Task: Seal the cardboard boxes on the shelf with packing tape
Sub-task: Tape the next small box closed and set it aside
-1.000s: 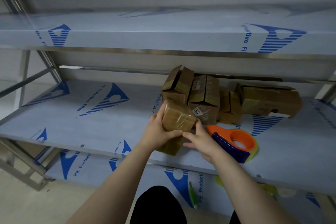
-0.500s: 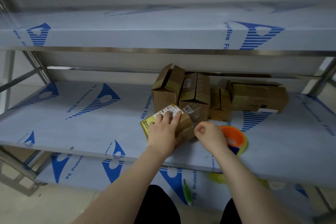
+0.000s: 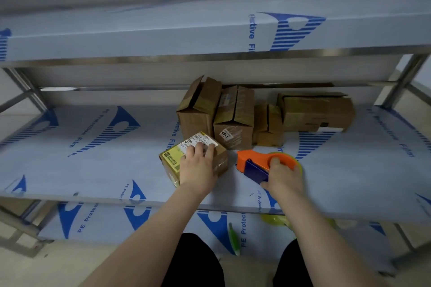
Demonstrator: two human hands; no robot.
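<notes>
Right hand (image 3: 282, 177) has left the small box (image 3: 170, 158) to grip the tape dispenser (image 3: 253, 164) lying just right of it, orange nose toward the box, which the flat left hand (image 3: 198, 168) pins at the shelf (image 3: 93, 170) front.

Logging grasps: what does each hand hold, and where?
Right hand grips the orange-and-blue plastic tape dispenser by its ring end. Left hand only presses the small labelled cardboard box.

Steel-frame shelving rack (image 3: 210, 56), tiers covered in pale blue plastic protective film (image 3: 93, 165) w/ dark blue logos + lettering. Beige speckled floor (image 3: 58, 268) underneath. Soft, dim light.
</notes>
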